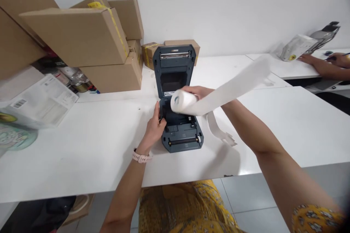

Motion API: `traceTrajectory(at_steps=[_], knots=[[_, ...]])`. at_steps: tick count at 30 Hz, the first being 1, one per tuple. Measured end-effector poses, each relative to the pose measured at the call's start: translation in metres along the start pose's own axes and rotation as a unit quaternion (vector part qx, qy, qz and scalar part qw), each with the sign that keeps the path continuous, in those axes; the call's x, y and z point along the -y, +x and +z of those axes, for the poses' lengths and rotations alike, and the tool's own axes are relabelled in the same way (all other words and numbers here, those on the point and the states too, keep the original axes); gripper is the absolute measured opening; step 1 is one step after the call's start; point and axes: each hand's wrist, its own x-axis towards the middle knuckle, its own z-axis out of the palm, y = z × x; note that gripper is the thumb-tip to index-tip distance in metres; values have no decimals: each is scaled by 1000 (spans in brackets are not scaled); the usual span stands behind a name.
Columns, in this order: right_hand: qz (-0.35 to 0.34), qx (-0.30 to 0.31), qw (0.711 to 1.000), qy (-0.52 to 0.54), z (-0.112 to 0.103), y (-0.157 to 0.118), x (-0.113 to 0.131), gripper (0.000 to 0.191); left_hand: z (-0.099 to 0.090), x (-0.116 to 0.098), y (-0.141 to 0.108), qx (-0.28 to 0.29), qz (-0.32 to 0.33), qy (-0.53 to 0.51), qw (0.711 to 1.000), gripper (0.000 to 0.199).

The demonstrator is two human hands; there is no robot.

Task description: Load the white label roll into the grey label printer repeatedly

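Note:
A dark grey label printer (182, 136) stands on the white table with its lid (175, 67) raised. My left hand (155, 127) grips the printer's left side, thumb over the edge and fingers along the outside. Above the printer's open bay, my right hand (201, 92) is closed around a white label roll (183, 101), its fingers partly hidden behind it. A long loose strip of label paper (232, 87) sweeps from the roll up to the right, blurred at its end. A shorter torn paper strip (217, 127) curls down beside the printer's right side.
Cardboard boxes (79, 36) are stacked at the back left, with smaller ones (182, 43) behind the printer. A white carton (43, 98) lies at the left. Far right, a co-worker's hands (308, 59) rest near a small box (298, 47). The table's front edge is close to me.

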Motion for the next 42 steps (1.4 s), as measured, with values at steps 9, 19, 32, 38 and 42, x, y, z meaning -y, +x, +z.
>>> traceTrajectory(at_steps=[9,19,32,38,42], knots=[[75,143,950,-268,43,37,17,69,0,0,0,-6,26,2,1000,89],[-35,22,975,-217,70,-29,24,68,2,-1,-2,-3,11,-14,1000,83],[23,-87,952,-294,152,-105,66,75,6,8,3,-24,14,-33,999,73],[34,-107,950,-291,156,-105,70,69,9,9,1,-31,12,-58,998,68],[39,-110,952,-282,154,-104,73,63,10,10,1,-31,14,-64,997,66]])
